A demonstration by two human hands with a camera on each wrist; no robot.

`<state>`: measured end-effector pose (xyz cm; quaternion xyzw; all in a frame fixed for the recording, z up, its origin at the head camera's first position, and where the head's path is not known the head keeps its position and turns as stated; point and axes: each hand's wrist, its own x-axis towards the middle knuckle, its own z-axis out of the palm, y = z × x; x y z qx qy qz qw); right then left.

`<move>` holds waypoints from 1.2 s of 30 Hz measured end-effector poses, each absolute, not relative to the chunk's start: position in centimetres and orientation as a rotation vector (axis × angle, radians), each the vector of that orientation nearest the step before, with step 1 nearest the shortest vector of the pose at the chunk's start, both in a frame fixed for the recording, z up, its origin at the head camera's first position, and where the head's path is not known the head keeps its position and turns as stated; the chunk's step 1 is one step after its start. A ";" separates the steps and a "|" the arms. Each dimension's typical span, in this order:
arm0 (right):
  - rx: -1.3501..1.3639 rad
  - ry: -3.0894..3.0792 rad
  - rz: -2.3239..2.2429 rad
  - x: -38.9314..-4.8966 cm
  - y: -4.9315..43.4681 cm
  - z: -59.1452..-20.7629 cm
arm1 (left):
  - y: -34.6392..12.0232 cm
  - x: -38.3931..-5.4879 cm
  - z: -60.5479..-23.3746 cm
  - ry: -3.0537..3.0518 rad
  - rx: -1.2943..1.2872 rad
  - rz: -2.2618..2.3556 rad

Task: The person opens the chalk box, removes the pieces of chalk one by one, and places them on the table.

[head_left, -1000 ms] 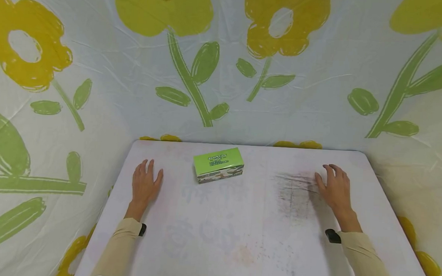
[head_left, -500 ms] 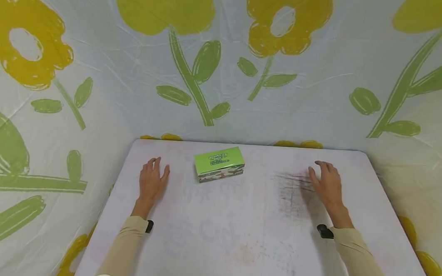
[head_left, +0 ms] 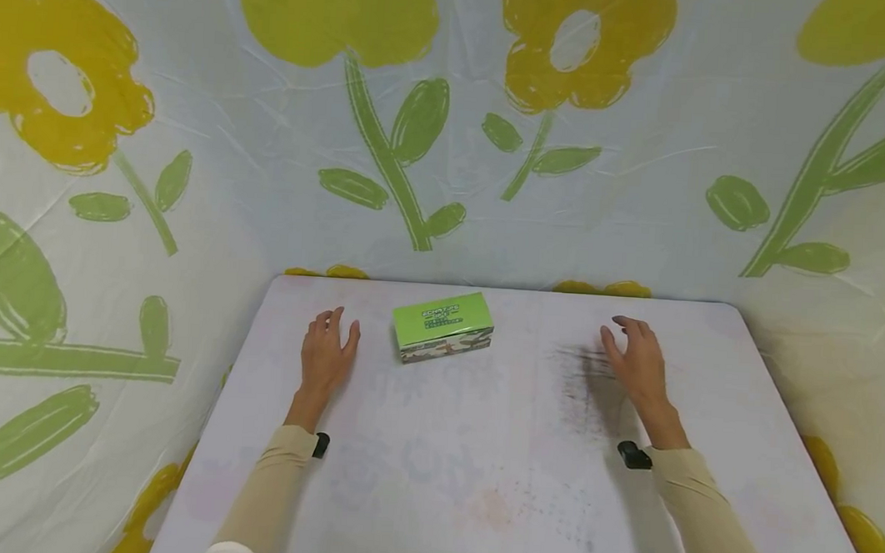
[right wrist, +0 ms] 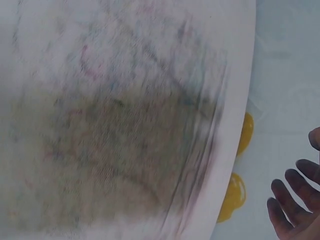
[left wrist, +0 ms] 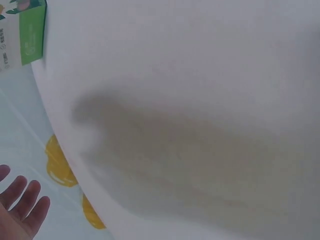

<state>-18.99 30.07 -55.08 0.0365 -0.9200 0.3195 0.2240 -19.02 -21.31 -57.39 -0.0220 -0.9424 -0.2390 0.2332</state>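
Note:
A green-topped box with printed lettering and a patterned side lies at the back of the white table, left of the middle. To its left, a short gap away, is my left hand, fingers loosely spread and holding nothing. Over on the right, my right hand hangs above the smudged patch, its fingers slightly bent and nothing between them. In the left wrist view the box shows at the top left corner, with the left fingers apart from it. The right wrist view shows the right fingers bare.
Dark smudges and faint marks stain the white tabletop. A cloth printed with yellow flowers and green leaves stands round the back and sides of the table. Dark bands sit at both wrists.
Both hands have moved inward: the left one to the right, closer to the box, and the right one to the left. The box stays in its place on the table.

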 end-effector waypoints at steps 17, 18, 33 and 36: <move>0.075 -2.543 1.069 -19.6 26.9 -55.3 | -17.2 -19.9 -57.2 -2.614 -0.025 -0.809; 0.076 -2.539 1.078 -19.6 26.7 -55.4 | -17.0 -19.9 -57.2 -2.617 -0.024 -0.826; 0.111 -2.521 1.165 -20.0 24.0 -56.0 | -14.7 -20.4 -57.2 -2.716 0.039 -1.083; 0.107 -2.523 1.182 -20.1 23.5 -56.2 | -14.4 -20.5 -57.2 -2.708 0.037 -1.160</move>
